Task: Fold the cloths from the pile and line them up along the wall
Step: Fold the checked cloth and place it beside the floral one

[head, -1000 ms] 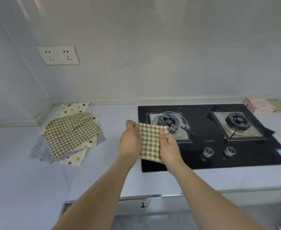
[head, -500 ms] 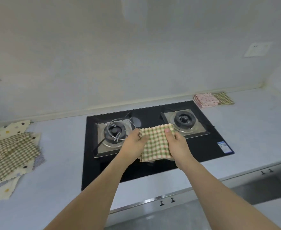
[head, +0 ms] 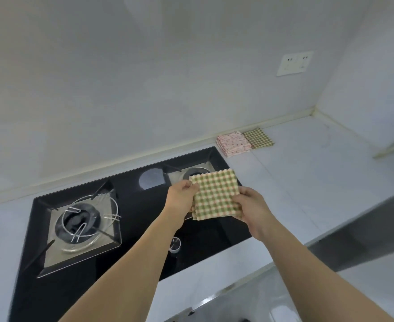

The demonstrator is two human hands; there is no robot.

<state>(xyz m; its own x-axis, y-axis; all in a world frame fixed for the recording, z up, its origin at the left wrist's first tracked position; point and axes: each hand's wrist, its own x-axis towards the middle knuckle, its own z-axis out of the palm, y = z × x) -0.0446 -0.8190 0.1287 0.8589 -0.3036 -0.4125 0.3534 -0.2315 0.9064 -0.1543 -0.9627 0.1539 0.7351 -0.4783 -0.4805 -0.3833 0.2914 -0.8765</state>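
Observation:
A folded green-and-cream checked cloth point(head: 216, 196) hangs in the air over the right burner of the hob. My left hand point(head: 182, 194) pinches its left edge. My right hand point(head: 251, 205) grips its lower right side. Against the wall to the right of the hob lie two folded cloths side by side: a pink patterned one point(head: 233, 143) and a green checked one point(head: 258, 138). The pile of unfolded cloths is out of view.
A black glass gas hob point(head: 135, 228) with two burners fills the middle of the grey counter point(head: 307, 177); its knob point(head: 175, 244) sits near the front edge. A wall socket point(head: 294, 63) is on the back wall. The counter meets a side wall at the far right corner.
The view has swung right; the pile has left the frame. Both hands have carried the folded checked cloth rightward, from over the left burner to over the right burner.

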